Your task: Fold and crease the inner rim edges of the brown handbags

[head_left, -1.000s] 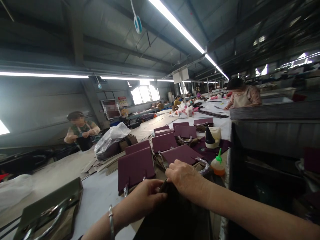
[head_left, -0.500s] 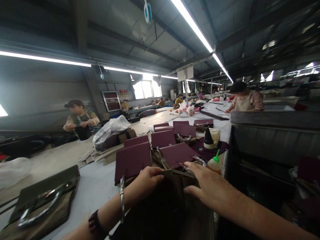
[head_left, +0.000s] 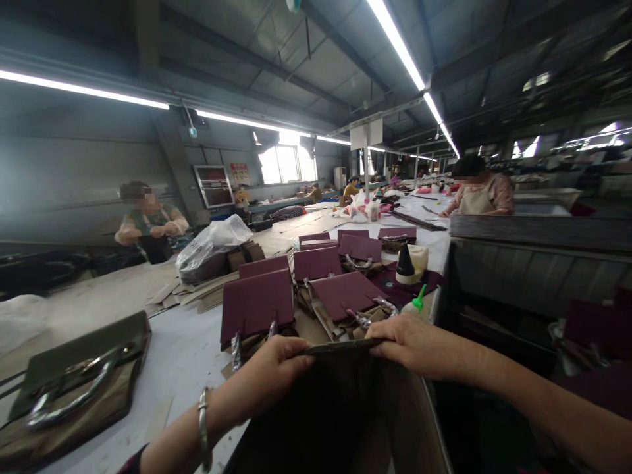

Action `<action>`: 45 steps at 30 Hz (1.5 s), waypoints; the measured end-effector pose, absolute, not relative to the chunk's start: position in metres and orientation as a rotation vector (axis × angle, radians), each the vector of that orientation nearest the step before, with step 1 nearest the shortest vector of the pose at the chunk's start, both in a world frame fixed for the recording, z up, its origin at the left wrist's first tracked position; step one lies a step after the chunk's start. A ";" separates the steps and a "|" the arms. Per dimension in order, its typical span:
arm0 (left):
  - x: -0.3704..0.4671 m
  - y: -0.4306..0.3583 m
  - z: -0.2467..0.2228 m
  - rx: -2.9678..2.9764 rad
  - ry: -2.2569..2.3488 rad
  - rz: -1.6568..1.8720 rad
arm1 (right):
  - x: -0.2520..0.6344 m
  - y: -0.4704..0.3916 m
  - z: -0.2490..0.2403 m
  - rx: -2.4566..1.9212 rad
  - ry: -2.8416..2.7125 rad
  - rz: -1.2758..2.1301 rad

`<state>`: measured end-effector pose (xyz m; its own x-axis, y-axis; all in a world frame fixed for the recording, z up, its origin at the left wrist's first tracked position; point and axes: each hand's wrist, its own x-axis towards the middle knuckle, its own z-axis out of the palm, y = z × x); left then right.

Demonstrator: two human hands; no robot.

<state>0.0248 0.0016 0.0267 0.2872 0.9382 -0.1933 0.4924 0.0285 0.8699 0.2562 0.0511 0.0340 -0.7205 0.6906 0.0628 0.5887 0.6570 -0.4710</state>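
Note:
A dark bag (head_left: 340, 408) stands before me with its mouth facing up, its inside mostly in shadow. My left hand (head_left: 279, 362) pinches the far rim near its left end. At the right end of that rim, my right hand (head_left: 409, 339) grips the edge between thumb and fingers. Just beyond are maroon handbags, one (head_left: 257, 299) past my left hand and another (head_left: 345, 293) past the rim, their handles wrapped in clear plastic. On the left lies a dark green handbag (head_left: 81, 375) with a wrapped handle.
Right of the maroon bags stand a bottle with a green nozzle (head_left: 419, 301) and a pale container with a black cone (head_left: 409, 266). A plastic-wrapped bundle (head_left: 212, 250) and flat sheets lie left on the table (head_left: 192, 355). One person (head_left: 153, 224) works left, another (head_left: 481, 191) right.
My right hand, spread above the rim before, has closed on the rim's right end. My left hand keeps its pinch. The bag's rim now looks straighter, and the view has shifted slightly.

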 end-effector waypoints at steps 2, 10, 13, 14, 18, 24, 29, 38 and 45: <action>0.025 0.003 0.025 1.584 1.350 0.612 | 0.256 0.052 0.032 -1.042 -2.623 0.631; 0.034 0.000 0.023 1.557 1.305 0.713 | 0.253 0.051 0.037 -1.131 -2.627 0.533; 0.036 0.000 0.022 1.577 1.362 0.719 | 0.246 0.050 0.040 -1.198 -2.691 0.262; 0.037 0.000 0.021 1.587 1.388 0.722 | 0.243 0.050 0.041 -1.199 -2.705 0.198; 0.039 -0.001 0.020 1.636 1.434 0.727 | 0.227 0.048 0.041 -1.092 -2.745 0.055; 0.041 -0.003 0.020 1.727 1.471 0.718 | 0.210 0.044 0.042 -1.078 -2.776 0.222; 0.040 -0.003 0.020 1.717 1.458 0.716 | 0.206 0.050 0.042 -1.102 -2.739 0.396; 0.040 -0.001 0.025 1.691 1.462 0.696 | 0.206 0.057 0.036 -1.080 -2.733 0.448; 0.040 0.002 0.021 1.660 1.479 0.671 | 0.206 0.059 0.038 -1.044 -2.736 0.452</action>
<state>0.0402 0.0017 0.0215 0.1770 0.9771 -0.1178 0.5553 -0.0003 0.8316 0.2059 0.0593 0.0381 -0.7376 0.6728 0.0571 0.6187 0.7073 -0.3421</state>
